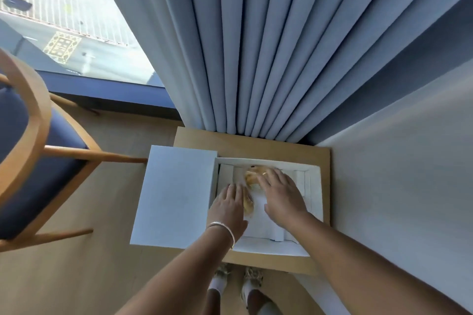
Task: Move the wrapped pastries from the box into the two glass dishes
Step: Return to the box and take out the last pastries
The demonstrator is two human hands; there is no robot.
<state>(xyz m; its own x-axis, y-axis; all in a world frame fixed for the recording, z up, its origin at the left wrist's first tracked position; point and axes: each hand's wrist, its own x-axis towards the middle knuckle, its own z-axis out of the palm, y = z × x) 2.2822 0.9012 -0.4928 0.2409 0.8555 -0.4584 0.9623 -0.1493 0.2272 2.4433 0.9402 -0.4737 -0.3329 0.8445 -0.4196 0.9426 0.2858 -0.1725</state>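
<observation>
1. The white box [313, 186] sits open on the small wooden counter [256, 143], its lid [176, 197] laid flat to the left so both hands can reach in.
2. My left hand [229, 203] lies with fingers straight over the nearer wrapped pastry [248, 203], touching it, not curled round it.
3. My right hand [281, 193] spreads flat just beside the farther pastry [252, 177]; it grips nothing that I can see.
4. Both pastries lie in the box between white dividers, which probably keep them from sliding.
5. No glass dishes show here, so I judge the moving has barely begun.
</observation>
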